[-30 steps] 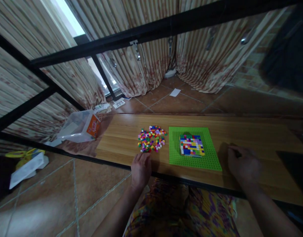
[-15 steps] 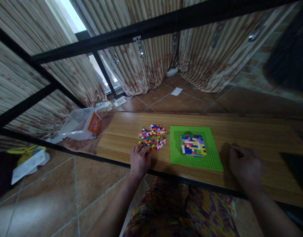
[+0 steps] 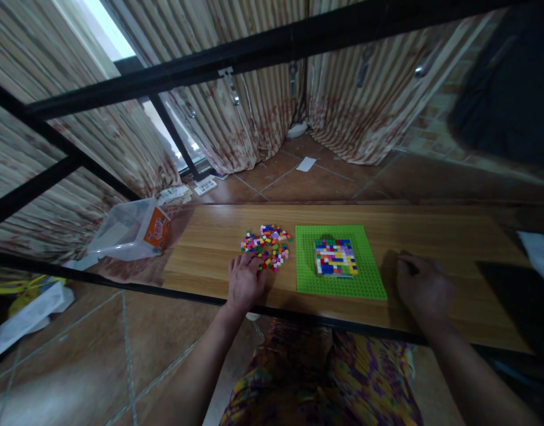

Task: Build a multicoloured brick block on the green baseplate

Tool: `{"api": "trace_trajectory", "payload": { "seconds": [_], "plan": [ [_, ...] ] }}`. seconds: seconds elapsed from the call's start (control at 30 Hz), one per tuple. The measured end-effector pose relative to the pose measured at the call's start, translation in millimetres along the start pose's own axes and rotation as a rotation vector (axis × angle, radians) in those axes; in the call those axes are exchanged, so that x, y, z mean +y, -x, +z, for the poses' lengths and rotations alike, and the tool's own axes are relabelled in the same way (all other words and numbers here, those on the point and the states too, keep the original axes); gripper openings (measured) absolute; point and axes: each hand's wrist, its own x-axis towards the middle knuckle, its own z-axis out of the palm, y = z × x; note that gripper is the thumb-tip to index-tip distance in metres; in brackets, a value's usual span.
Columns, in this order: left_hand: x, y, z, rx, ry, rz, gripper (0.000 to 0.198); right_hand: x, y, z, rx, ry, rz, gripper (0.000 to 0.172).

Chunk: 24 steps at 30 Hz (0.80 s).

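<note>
My left hand (image 3: 245, 281) rests at the near left edge of a loose pile of small coloured toy bricks (image 3: 278, 253). Its fingers curl down and touch the nearest bricks; whether one is pinched is hidden. Right of the pile lies a green studded baseplate (image 3: 305, 278). On it sits a block of tightly packed, many-coloured bricks (image 3: 336, 258), roughly square and standing above the studs. My right hand (image 3: 425, 290) lies curled in a loose fist on the wood, just right of the baseplate. Anything inside that fist is out of sight.
A long wooden tabletop (image 3: 213, 231) with a dark edge carries all this. At its left end stands a clear plastic box (image 3: 125, 231) with an orange label. A dark flat object (image 3: 505, 296) lies at the right, near a whitish sheet (image 3: 540, 251). Black metal bars (image 3: 178, 71) cross behind.
The camera view has turned slightly right, so the whole scene sits further left. My left hand stays by the pile with small finger movement; my right hand keeps its curled shape.
</note>
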Motion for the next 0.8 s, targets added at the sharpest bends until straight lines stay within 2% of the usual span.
{"api": "trace_trajectory", "payload": {
  "seconds": [0.17,0.3,0.4,0.5,0.6,0.7,0.8],
  "plan": [
    [7,-6,0.1,0.023,0.197,-0.056,0.016,-1,-1,1,0.026,-0.016,0.005,0.034],
    [13,-14,4.8,0.011,0.419,-0.163,0.018,0,-1,3,0.03,-0.008,-0.005,0.034],
    [17,-23,7.4,-0.004,0.772,-0.309,0.02,0,-1,4,0.035,-0.009,-0.003,0.034],
    [21,-31,3.4,-0.031,1.197,-0.564,0.021,0,-1,4,0.029,-0.02,0.0,0.033],
    [23,-39,-6.4,-0.083,1.51,-0.777,0.018,-1,0,3,0.035,-0.026,-0.007,0.034],
    [25,-45,-15.1,-0.137,1.681,-0.867,0.014,-2,-1,2,0.045,-0.022,-0.005,0.033],
    [27,-47,-18.9,-0.16,1.744,-0.876,0.013,-2,-1,2,0.036,-0.02,-0.002,0.033]
  ]
}}
